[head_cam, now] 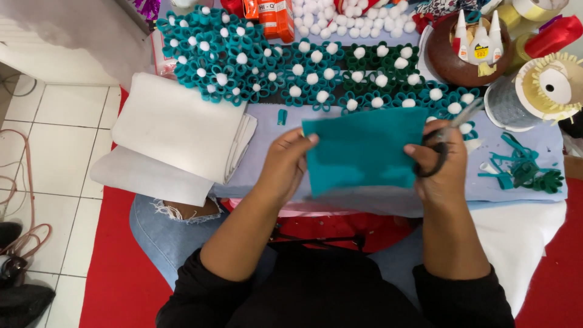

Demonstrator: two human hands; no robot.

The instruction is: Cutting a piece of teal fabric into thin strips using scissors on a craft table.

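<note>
One flat teal felt sheet [363, 152], edges straight.

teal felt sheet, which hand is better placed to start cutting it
Right. The right hand already holds the scissors at the teal felt sheet edge; the left hand only grips the opposite edge.

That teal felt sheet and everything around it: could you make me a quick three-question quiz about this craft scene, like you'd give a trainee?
1. True or false: both hands grip the teal felt sheet, the left hand on one edge and the right hand on the other.
2. Which tool does the right hand also hold? A) glue bottle B) black-handled scissors C) ribbon spool
3. What sits at the centre of each felt flower lined up beyond the sheet?

Key: 1 true. 2 B. 3 a white pompom.
</note>
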